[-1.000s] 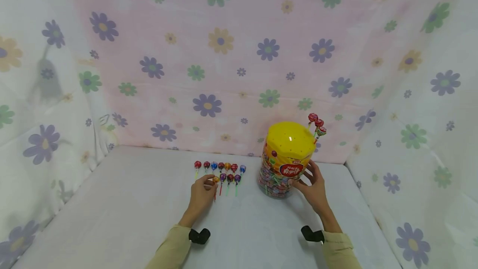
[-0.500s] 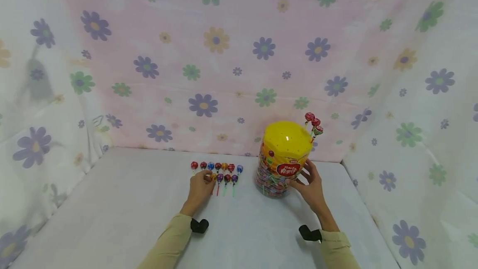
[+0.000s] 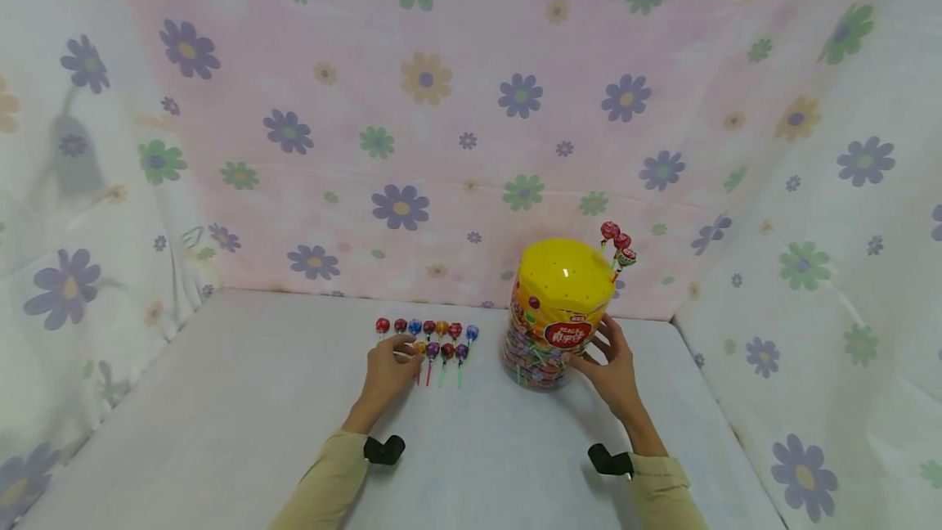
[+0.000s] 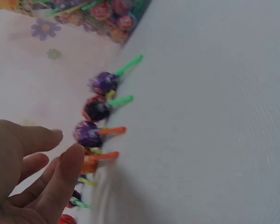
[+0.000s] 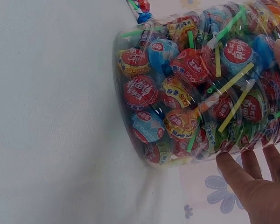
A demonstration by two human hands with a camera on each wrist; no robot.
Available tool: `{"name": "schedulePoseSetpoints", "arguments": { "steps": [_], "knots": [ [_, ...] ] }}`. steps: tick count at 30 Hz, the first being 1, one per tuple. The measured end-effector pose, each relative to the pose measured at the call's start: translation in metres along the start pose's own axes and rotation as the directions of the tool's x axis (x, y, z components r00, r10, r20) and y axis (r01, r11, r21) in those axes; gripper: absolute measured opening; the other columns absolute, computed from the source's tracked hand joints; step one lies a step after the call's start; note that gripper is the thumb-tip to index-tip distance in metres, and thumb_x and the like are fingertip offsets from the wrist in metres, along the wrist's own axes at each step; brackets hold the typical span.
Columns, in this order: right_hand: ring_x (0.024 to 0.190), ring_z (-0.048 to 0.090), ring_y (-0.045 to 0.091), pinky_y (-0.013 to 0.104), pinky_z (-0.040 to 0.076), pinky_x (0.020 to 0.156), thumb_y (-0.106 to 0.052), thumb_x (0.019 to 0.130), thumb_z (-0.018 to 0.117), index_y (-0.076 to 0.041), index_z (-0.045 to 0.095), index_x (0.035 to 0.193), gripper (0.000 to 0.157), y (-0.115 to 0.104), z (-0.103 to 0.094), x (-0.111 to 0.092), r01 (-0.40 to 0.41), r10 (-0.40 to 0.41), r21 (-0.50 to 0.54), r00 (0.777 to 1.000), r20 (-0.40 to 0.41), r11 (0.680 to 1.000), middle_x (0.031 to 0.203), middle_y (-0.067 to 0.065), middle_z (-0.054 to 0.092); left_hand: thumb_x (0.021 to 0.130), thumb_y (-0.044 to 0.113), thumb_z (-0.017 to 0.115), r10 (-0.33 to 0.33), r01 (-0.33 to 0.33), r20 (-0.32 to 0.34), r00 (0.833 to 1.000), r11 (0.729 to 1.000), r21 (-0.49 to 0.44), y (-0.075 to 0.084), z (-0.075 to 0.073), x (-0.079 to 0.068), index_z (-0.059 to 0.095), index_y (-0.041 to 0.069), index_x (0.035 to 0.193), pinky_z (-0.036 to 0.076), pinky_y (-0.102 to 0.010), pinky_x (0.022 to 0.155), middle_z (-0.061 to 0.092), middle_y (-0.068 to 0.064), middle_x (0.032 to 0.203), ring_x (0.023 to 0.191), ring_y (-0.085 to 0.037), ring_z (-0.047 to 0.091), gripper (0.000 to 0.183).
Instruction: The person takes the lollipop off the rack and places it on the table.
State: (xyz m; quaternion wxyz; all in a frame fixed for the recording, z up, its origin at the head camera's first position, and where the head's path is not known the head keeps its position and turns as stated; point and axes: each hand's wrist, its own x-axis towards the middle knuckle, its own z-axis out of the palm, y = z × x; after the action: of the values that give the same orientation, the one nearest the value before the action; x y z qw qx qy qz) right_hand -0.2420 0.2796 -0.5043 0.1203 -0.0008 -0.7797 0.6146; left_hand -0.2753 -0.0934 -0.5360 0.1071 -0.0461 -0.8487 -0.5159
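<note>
In the head view, my left hand (image 3: 386,370) is at the left end of the front row of lollipops on the white table. An orange-wrapped lollipop (image 4: 89,164) lies just beyond its fingertips, which stand apart with a gap between thumb and forefinger. Beside it in that row lie a purple lollipop (image 3: 432,350), a dark red one (image 3: 447,352) and another purple one (image 3: 462,352). My right hand (image 3: 614,370) holds a big clear jar (image 5: 177,98) full of wrapped lollipops, thumb in front and fingers round the far side. Its lid (image 3: 565,275) is yellow.
Behind the front row lies a second row of several lollipops, with a red one (image 3: 383,325) at its left end and a blue one (image 3: 472,333) at its right. Three lollipops (image 3: 621,241) stick up beside the lid. A flowered cloth (image 3: 441,145) encloses the table.
The orange lollipop has shifted slightly back, into line with the front row. My left hand has let go of it and drawn a little to the left. The right hand keeps its hold.
</note>
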Motion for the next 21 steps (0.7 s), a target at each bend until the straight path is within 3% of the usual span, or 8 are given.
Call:
{"name": "schedulePoseSetpoints", "arguments": {
  "steps": [6,10,14,18,21],
  "knots": [
    [0.142,0.041,0.041,0.059,0.041,0.112,-0.006,0.086,0.081,-0.013,0.027,0.159,0.090,-0.014,0.002,-0.006,-0.012,0.012,0.003,1.000,0.006,1.000,0.158,0.017,0.036,0.089,0.003,0.076,0.130,-0.126,0.030,0.991,0.984,-0.123,0.021,-0.004,-0.002,0.069,-0.002,0.122,0.062,-0.031,0.073,0.072,-0.013,0.095,0.086,-0.026,0.072,0.034],
    [0.142,0.039,0.044,0.059,0.040,0.112,-0.007,0.086,0.081,-0.010,0.025,0.159,0.092,-0.031,0.001,-0.013,-0.013,0.013,0.012,1.000,0.022,1.000,0.159,0.020,0.034,0.090,0.007,0.076,0.212,-0.190,0.075,0.974,0.954,-0.233,0.050,-0.002,-0.001,0.068,0.004,0.125,0.061,-0.029,0.079,0.072,-0.011,0.099,0.091,-0.023,0.071,0.035],
    [0.142,0.039,0.045,0.060,0.039,0.112,-0.007,0.086,0.081,-0.008,0.025,0.159,0.092,-0.037,0.000,-0.016,-0.010,0.009,0.013,1.000,0.021,1.000,0.159,0.021,0.034,0.093,0.010,0.074,0.305,-0.251,0.111,0.946,0.905,-0.344,0.090,0.004,0.004,0.066,0.007,0.130,0.061,-0.027,0.084,0.071,-0.013,0.107,0.097,-0.023,0.071,0.038],
    [0.142,0.039,0.043,0.058,0.040,0.113,-0.008,0.087,0.081,-0.008,0.026,0.158,0.090,-0.039,0.001,-0.016,-0.021,0.020,0.016,0.999,0.025,1.000,0.159,0.020,0.035,0.095,0.007,0.071,0.419,-0.338,0.101,0.902,0.833,-0.439,0.134,0.015,0.013,0.063,0.006,0.134,0.060,-0.031,0.090,0.069,-0.018,0.114,0.104,-0.029,0.071,0.039],
    [0.143,0.039,0.043,0.056,0.041,0.113,-0.009,0.087,0.081,-0.009,0.026,0.158,0.090,-0.037,0.002,-0.015,-0.033,0.032,0.015,0.999,0.034,0.999,0.159,0.020,0.034,0.096,0.004,0.069,0.468,-0.371,0.091,0.879,0.791,-0.487,0.167,0.027,0.018,0.060,0.002,0.137,0.059,-0.035,0.092,0.068,-0.020,0.118,0.108,-0.032,0.069,0.042]
  ]
}}
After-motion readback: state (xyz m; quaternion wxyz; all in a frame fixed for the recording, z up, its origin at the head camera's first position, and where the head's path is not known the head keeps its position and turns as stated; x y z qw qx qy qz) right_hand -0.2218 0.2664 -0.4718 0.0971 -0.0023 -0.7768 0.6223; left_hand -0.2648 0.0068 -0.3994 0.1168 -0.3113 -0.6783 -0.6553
